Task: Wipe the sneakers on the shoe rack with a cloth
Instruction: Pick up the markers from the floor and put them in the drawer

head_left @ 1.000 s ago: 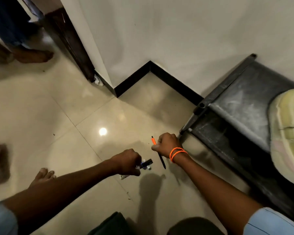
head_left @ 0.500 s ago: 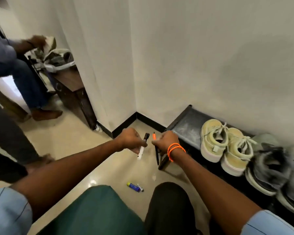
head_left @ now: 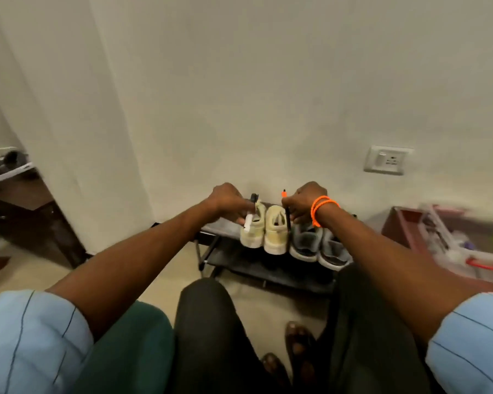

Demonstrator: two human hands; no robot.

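Note:
A low black shoe rack [head_left: 234, 268] stands against the wall. On its top shelf sit a pair of pale yellow sneakers [head_left: 273, 237] and, to their right, a pair of grey sneakers [head_left: 308, 245]. Both my arms are stretched out in front of the rack. My left hand [head_left: 228, 201] grips a white marker with a black cap [head_left: 251, 211]. My right hand [head_left: 306, 203], with orange bands at the wrist, grips a black pen with an orange tip [head_left: 285, 206]. No cloth is in view.
A dark wooden cabinet [head_left: 26, 217] with clutter on top stands at the left. A reddish-brown box with a clear plastic container [head_left: 450, 240] sits at the right. A wall socket [head_left: 387, 160] is above the rack. My legs and bare feet [head_left: 285, 356] fill the bottom.
The view has swung up and right from the floor to face the rack head-on. Both hands rose with the marker and pen and now hang in front of the sneakers.

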